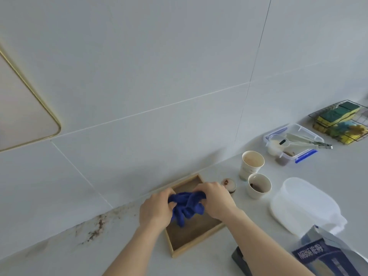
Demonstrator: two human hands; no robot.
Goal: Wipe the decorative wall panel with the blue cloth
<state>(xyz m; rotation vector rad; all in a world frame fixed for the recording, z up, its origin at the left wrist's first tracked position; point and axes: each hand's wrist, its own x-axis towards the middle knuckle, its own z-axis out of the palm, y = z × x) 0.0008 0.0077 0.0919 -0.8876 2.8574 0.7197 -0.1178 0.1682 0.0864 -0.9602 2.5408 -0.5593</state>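
Observation:
Both hands grip a crumpled blue cloth (186, 206) just above a shallow wooden tray (194, 244) on the white counter. My left hand (154, 210) holds the cloth's left end and my right hand (216, 200) holds its right end. The grey tiled wall panel (159, 86) rises behind the tray. Brown splatter stains (97, 228) mark the wall's bottom edge and the counter to the left of my hands.
Two paper cups (252, 164) (258, 185) and a small jar (229, 185) stand right of the tray. Further right are a clip-lid box with tongs (296, 142), a wire basket of sponges (340, 121), a white plastic lid (304, 204) and a blue bag (328, 255). A gold-trimmed cream panel (22, 108) sits upper left.

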